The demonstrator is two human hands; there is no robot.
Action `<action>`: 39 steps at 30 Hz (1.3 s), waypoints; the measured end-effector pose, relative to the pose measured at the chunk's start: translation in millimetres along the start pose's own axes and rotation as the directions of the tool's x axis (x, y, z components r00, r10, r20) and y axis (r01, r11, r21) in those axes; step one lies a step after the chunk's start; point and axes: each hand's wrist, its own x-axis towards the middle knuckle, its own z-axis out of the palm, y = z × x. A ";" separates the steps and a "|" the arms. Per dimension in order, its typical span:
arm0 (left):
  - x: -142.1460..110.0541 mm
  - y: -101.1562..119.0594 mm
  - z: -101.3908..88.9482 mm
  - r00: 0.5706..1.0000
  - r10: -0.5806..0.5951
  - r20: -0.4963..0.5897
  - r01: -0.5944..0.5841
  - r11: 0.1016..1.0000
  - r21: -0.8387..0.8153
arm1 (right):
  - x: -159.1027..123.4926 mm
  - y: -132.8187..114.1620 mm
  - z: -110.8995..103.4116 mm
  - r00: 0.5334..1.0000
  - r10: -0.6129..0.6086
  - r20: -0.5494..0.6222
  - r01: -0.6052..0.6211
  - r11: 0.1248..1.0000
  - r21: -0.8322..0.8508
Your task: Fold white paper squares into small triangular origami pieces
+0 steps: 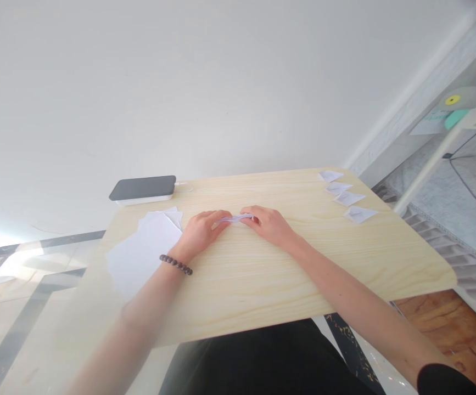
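A small folded piece of white paper point(236, 218) is pinched between my two hands above the middle of the table. My left hand point(205, 229), with a dark bead bracelet on its wrist, grips the paper's left end. On the other end, the fingers and thumb of my right hand point(268, 222) are closed. Much of the paper is hidden by my fingers, so its full shape does not show. Beside my left forearm lies a loose pile of white paper sheets point(143, 249). Several small folded paper pieces point(360, 214) sit in a column at the table's right side.
The light wood table point(238, 302) stands against a white wall point(221, 82). At its back left corner, a dark-topped phone-like device point(143, 187) rests on a white box, with a white cable point(185, 186) beside it. A pale metal pole point(427, 167) rises beyond the right edge.
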 end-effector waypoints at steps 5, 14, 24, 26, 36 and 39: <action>-0.3 -0.2 -0.3 1.000 0.003 0.030 -0.002 1.000 -0.026 | -0.4 -3.5 -8.0 0.999 -0.047 0.017 0.048 0.999 -0.021; -0.4 -2.1 2.6 0.999 0.007 0.048 -0.003 0.997 -0.078 | -0.4 -4.0 -7.0 0.982 -0.184 0.031 0.184 0.983 -0.002; 1.4 6.8 -3.4 0.998 -0.069 0.012 0.069 0.996 -0.055 | 1.2 -4.2 -5.9 0.997 -0.057 -0.049 0.050 0.991 -0.121; 1.5 6.7 -2.4 0.997 -0.082 0.002 0.082 0.996 -0.038 | 1.6 -5.3 -5.3 0.996 -0.057 -0.065 0.046 0.987 -0.151; -0.2 -0.7 2.7 0.994 -0.068 0.082 0.070 0.997 -0.024 | 1.0 -6.6 -4.8 0.998 -0.044 -0.035 0.037 0.983 -0.177; -1.2 1.3 1.9 0.995 -0.005 0.101 0.009 0.999 -0.040 | 0.2 -7.5 -4.9 0.998 -0.068 -0.004 0.067 0.982 -0.176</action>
